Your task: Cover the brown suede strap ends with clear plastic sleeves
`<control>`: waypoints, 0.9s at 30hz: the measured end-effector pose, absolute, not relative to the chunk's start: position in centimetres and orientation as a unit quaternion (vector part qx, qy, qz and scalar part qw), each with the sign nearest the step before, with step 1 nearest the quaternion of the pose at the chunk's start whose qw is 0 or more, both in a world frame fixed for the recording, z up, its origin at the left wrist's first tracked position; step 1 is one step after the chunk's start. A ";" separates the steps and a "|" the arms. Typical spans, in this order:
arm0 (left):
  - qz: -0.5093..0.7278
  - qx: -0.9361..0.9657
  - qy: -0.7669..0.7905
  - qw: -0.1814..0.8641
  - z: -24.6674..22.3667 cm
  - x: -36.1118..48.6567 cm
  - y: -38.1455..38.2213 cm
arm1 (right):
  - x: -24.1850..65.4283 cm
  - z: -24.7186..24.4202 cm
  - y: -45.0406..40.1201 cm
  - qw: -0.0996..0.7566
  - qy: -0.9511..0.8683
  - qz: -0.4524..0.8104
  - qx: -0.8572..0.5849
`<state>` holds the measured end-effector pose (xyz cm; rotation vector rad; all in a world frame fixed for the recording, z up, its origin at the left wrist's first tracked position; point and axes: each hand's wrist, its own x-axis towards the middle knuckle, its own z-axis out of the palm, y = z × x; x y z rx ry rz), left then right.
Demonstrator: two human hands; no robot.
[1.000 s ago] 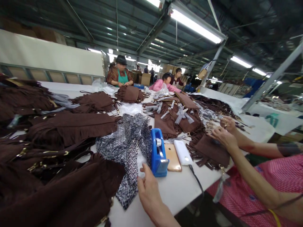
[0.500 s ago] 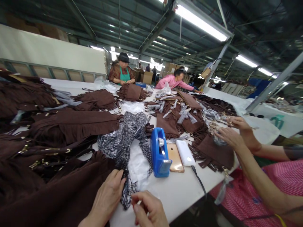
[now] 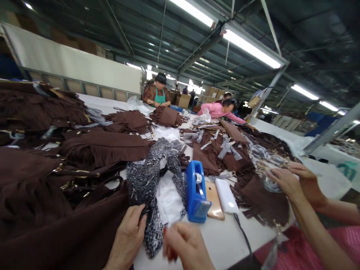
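Observation:
My left hand [image 3: 128, 234] rests at the edge of dark brown fabric [image 3: 70, 228], its fingers bent against a black-and-white patterned plastic bag [image 3: 143, 180]; what its fingertips hold, if anything, is hidden. My right hand [image 3: 187, 243] is just right of the bag's lower end, blurred, with fingers curled and a bit of red at the fingertips. White crumpled material [image 3: 168, 198] shows within the patterned bag. A blue tape dispenser [image 3: 194, 193] stands right of it, beside a gold phone [image 3: 214, 202] and a white power bank [image 3: 226, 195] with a black cable.
Brown fringed bags [image 3: 104, 148] lie on the left, and more [image 3: 205, 159] with clear wrapping lie at centre right. A co-worker's hands [image 3: 287, 183] are over a brown bag at the right. Two people work across the table [image 3: 222, 240].
The view has swung left, so the table items sit further right and lower. My right hand has become blurred with its fingers more curled. The co-worker's hands remain over the brown bag.

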<state>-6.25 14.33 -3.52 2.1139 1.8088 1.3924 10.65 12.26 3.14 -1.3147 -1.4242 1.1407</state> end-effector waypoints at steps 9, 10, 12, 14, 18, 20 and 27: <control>0.481 0.660 0.577 0.008 -3.1 -6.1 14.4 | 8.2 1.3 24.9 0.420 -0.522 0.279 -0.688; 0.483 0.659 0.577 0.010 -3.2 -6.1 14.4 | 8.0 1.1 25.5 0.427 -0.514 0.270 -0.693; 0.487 0.657 0.575 0.017 -3.5 -6.1 14.6 | 7.7 0.8 26.2 0.445 -0.499 0.264 -0.695; 0.493 0.655 0.572 0.024 -3.8 -6.2 14.7 | 7.6 0.6 26.5 0.466 -0.488 0.276 -0.684; 0.499 0.653 0.568 0.039 -4.1 -6.2 14.7 | 8.0 1.2 25.9 0.510 -0.478 0.316 -0.642; 0.498 0.648 0.574 0.049 -4.1 -6.2 14.6 | 8.6 1.8 25.2 0.525 -0.475 0.334 -0.622; 0.481 0.656 0.581 0.038 -3.6 -6.1 14.7 | 10.1 3.3 22.6 0.539 -0.443 0.416 -0.583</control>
